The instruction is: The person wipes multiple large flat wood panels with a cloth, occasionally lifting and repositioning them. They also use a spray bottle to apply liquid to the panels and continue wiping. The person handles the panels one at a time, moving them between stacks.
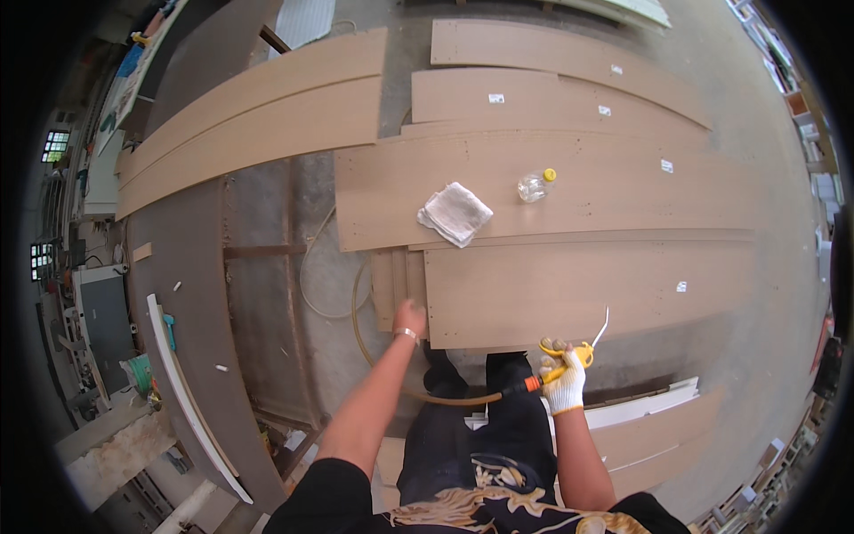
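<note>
My right hand (564, 381), in a white knit glove, is closed round a yellow air blow gun (580, 354). Its thin bent metal nozzle points up and away to the right. From an orange and black fitting on the gun, a yellowish air hose (454, 401) runs left. My bare left hand (409, 318), with a band at the wrist, is at the left end of the nearest brown board (569, 289), over narrower stacked boards (385, 280). Its fingers are hidden and slightly blurred. A folded white cloth (455, 214) and a clear bottle (534, 187) with a yellow cap lie on the board beyond.
More long brown boards (551, 40) lie at the far side, some with small white labels. Two boards (267, 116) rest on the dark table (182, 267) to the left. White strips (645, 405) lie by my right side. The hose loops over the floor.
</note>
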`<state>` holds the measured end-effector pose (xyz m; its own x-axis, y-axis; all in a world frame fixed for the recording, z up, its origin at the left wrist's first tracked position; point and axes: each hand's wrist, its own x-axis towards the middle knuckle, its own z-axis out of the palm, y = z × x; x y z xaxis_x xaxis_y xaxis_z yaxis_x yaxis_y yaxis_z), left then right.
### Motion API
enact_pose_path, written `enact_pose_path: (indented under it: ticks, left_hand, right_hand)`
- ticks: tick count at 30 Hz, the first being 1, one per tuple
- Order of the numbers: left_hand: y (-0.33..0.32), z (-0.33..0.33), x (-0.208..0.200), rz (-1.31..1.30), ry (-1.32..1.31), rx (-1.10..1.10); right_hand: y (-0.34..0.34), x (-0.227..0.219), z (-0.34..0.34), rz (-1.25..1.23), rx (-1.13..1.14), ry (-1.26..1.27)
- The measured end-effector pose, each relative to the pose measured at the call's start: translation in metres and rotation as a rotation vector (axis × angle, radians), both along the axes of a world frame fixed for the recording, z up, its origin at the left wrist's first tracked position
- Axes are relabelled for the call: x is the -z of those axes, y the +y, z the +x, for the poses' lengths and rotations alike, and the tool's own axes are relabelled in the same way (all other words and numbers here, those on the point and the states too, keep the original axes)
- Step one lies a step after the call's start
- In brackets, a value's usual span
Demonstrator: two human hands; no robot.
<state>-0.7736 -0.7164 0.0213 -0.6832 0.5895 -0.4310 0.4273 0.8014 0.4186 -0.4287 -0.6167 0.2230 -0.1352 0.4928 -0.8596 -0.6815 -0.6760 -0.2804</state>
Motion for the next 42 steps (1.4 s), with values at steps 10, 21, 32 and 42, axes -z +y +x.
enact_pose_path:
  ticks: [10, 21, 32, 42]
  left_hand:
    - [0.311, -0.009, 0.041, 0.267, 0.563, 1.044]
    - [0.11, -0.038, -0.105, -0.074, 0.48, 0.419]
    - [0.019, 0.036, -0.179, 0.113, 0.344, -0.232]
    - [-0.018, 0.071, -0.193, 0.312, 0.13, -0.386]
  right_hand:
    - [0.07, 0.09, 0.081, -0.129, -0.02, -0.102]
    - [0.074, 0.113, -0.095, -0.147, -0.846, 0.146]
    - [0.1, 0.11, -0.078, -0.119, -0.416, 0.051]
    - [0.057, 0.116, -0.041, -0.087, -0.164, -0.042]
